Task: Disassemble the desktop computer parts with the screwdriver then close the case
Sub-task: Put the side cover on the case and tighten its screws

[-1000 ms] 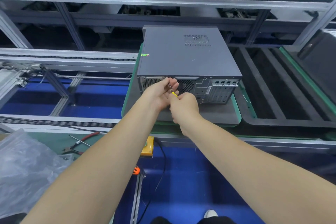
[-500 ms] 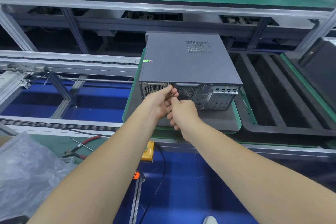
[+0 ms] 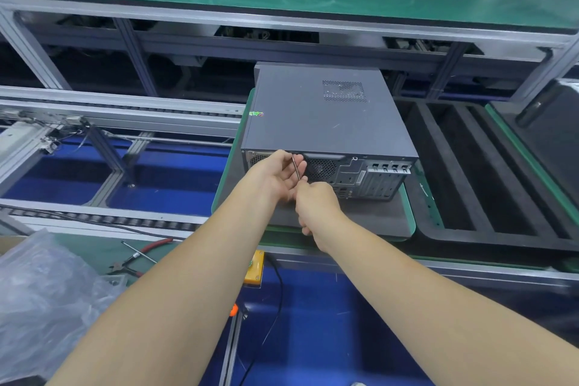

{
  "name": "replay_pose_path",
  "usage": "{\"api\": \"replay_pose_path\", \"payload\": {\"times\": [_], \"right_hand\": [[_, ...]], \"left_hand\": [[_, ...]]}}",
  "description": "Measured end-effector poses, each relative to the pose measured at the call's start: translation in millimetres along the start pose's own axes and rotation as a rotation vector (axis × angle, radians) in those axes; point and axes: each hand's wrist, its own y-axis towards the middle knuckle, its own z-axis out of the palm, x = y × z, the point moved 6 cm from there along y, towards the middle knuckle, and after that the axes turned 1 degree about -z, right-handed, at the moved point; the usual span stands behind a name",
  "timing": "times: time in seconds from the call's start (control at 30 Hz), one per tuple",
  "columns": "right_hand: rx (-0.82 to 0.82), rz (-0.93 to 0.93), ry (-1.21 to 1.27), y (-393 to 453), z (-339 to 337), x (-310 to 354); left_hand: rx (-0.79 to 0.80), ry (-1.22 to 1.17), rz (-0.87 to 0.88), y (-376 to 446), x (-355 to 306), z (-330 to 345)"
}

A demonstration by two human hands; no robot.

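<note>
1. The right hand [image 3: 316, 202] is curled round the handle of the screwdriver [image 3: 295, 168]; the handle itself is hidden inside the fist, and only the thin metal shaft shows, rising up and slightly left toward the top edge of the computer case's rear panel.
2. The left hand [image 3: 275, 174] sits just left of that shaft, fingers bent around it near the tip, steadying it against the case; whether the tip is seated in a screw I cannot tell.
3. The computer case [image 3: 316, 113] lies flat with its grey side panel on top and closed, its rear panel with fan grille and ports facing the person.
4. The case rests on a dark foam pad set in a green-edged tray [image 3: 409, 213].
5. To the right of the case lies a black foam insert [image 3: 470, 172] with long channels.
6. Nearer the person and left of the case, red-handled pliers [image 3: 138, 260] lie on the bench, beside a crumpled clear plastic bag [image 3: 40, 301].
7. Just below the case's tray, a yellow box [image 3: 253, 266] sits on the bench edge with a black cable [image 3: 272, 323] trailing down.
</note>
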Motion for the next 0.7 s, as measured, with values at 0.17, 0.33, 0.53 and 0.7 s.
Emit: {"api": "replay_pose_path", "payload": {"times": [0.17,0.33,0.53,0.7], "right_hand": [[0.01,-0.052,-0.037,0,0,1],[0.0,-0.058,-0.033,-5,-4,-4],[0.003,-0.072,-0.014,-7,-13,-10],[-0.036,-0.136,-0.053,-8,-32,-1]], "left_hand": [[-0.008,-0.051,-0.001,6,1,1],[-0.027,-0.046,0.005,9,1,2],[-0.002,-0.026,-0.003,9,4,-2],[0.027,-0.065,-0.013,3,8,-3]]}}
